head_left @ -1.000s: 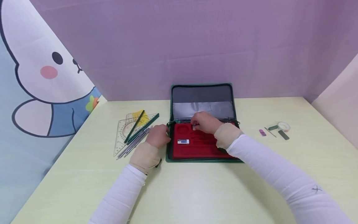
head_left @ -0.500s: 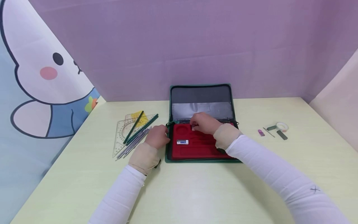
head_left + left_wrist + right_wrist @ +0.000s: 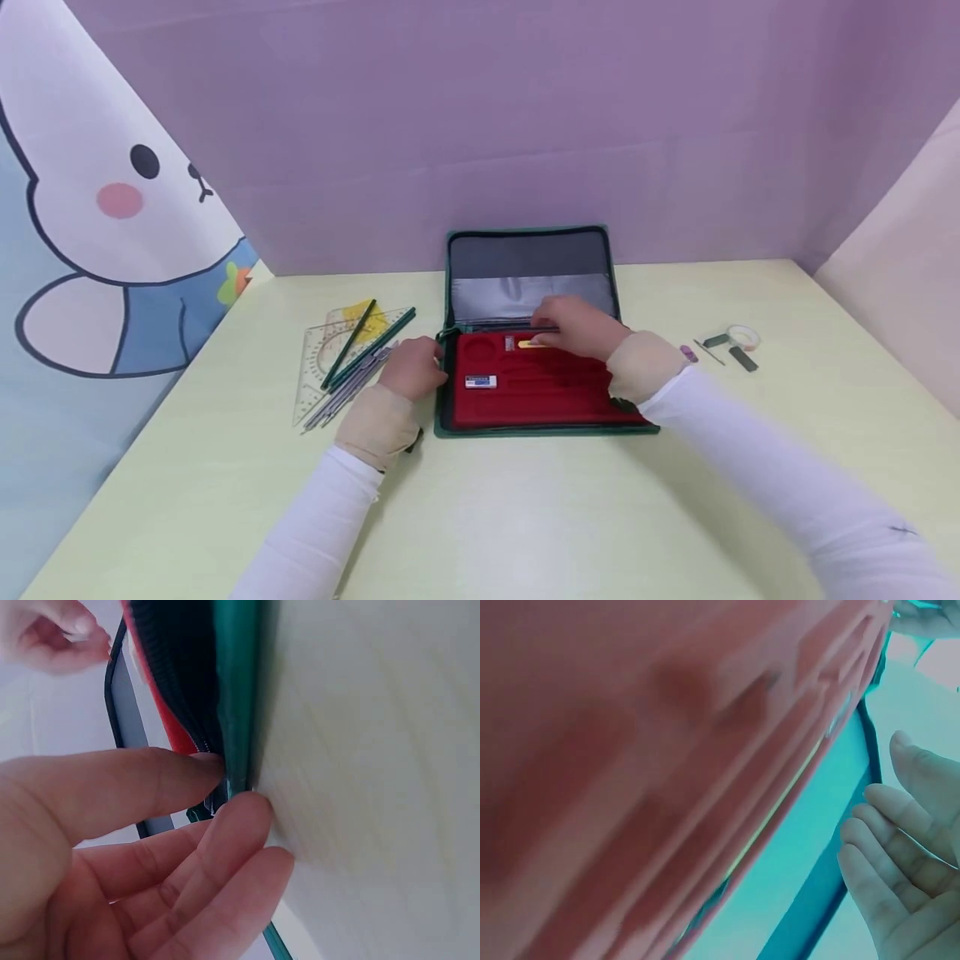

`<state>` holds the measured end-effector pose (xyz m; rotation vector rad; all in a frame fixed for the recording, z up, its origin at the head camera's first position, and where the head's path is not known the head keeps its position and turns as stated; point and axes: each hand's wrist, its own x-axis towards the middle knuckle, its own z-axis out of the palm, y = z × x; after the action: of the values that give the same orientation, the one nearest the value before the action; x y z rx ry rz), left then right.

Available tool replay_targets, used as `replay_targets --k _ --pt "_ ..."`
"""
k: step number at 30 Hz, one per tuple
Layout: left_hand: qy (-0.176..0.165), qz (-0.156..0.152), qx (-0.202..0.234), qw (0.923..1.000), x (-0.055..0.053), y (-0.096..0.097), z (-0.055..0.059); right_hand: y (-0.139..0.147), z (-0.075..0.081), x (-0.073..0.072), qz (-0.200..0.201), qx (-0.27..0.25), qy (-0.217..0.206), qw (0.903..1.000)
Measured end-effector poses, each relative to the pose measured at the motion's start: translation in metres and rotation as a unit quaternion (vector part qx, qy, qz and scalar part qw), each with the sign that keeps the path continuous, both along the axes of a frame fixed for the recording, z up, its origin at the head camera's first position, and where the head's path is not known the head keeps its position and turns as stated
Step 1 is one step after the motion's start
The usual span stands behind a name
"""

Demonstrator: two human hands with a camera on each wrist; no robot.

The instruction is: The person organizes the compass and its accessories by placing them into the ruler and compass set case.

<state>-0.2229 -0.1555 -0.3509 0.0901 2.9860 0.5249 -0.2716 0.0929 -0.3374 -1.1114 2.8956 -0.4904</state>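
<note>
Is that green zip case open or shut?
Open: the green zip case has its grey-lined lid raised at the back, and the red tray inside lies uncovered.

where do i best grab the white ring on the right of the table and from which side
Probably pinch the white ring by its outer rim with the right hand, coming from the right: it appears to lie flat, with a dark green piece close at its left and a second piece in front.
</note>
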Motion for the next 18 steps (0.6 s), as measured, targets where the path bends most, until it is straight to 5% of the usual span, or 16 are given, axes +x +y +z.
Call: replay_targets --k 10,18 --pt "0.003 -0.001 0.002 1.0 0.0 -0.005 0.001 0.081 0.002 0.002 -0.013 -0.013 0.053 0.9984" --pt "-0.002 0.005 0.006 1.0 0.001 -0.006 0.001 0.149 0.003 0.011 -0.081 0.025 0.039 0.9956"
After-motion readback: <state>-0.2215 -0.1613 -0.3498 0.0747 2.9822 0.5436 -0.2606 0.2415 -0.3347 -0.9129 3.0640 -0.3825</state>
